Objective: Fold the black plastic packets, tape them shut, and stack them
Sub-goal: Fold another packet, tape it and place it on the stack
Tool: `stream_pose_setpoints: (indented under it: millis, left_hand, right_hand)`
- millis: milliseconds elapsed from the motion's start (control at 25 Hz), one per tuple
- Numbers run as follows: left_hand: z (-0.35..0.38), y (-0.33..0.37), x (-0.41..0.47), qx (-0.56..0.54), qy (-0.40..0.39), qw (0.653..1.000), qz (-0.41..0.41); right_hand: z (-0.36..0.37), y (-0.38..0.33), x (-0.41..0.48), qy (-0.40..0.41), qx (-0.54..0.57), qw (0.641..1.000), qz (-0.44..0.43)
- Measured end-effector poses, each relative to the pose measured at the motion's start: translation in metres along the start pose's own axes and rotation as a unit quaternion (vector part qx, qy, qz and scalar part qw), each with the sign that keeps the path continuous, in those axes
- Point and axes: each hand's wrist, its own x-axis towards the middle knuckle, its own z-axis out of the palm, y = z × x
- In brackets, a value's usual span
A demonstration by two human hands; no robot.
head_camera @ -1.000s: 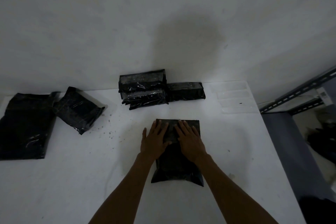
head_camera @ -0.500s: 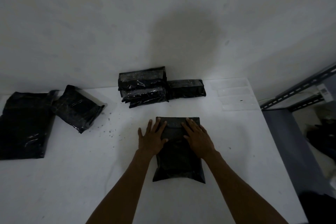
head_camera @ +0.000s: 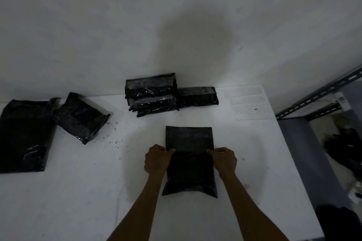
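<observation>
Black packet (head_camera: 189, 162) flat on white desk (head_camera: 78, 201), center front. Left hand (head_camera: 156, 159) and right hand (head_camera: 225, 159) pinch its side edges mid-length. Taped stack (head_camera: 151, 95) behind, near wall.

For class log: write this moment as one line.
step: fold | left hand: grips left edge of black plastic packet | right hand: grips right edge | black packet stack: by wall

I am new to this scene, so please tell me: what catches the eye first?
The left hand and the right hand pinch the side edges of a flat black plastic packet near the middle of the white table. Behind it, a stack of folded shiny black packets lies by the wall.
</observation>
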Motion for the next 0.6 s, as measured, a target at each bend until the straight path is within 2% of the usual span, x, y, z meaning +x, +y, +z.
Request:
stream_pose_setpoints:
  millis: [120, 240, 400, 600]
  left_hand:
    - [0.0, -0.002, 0.007, -0.048, -0.047, 0.998, 0.021]
    - [-0.002, -0.007, 0.012, -0.049, -0.059, 0.996, 0.054]
    - [0.0, -0.012, 0.012, -0.115, -0.081, 0.988, 0.064]
    - [0.001, -0.01, 0.01, -0.209, -0.156, 0.965, 0.019]
  right_hand:
    - [-0.004, 0.0, 0.0, -0.005, 0.03, 1.0, -0.006]
    - [-0.004, 0.008, -0.003, 0.005, 0.089, 0.995, -0.036]
    - [-0.008, 0.006, -0.005, -0.079, 0.213, 0.974, 0.015]
    - [-0.004, 0.012, 0.002, -0.144, 0.215, 0.966, -0.007]
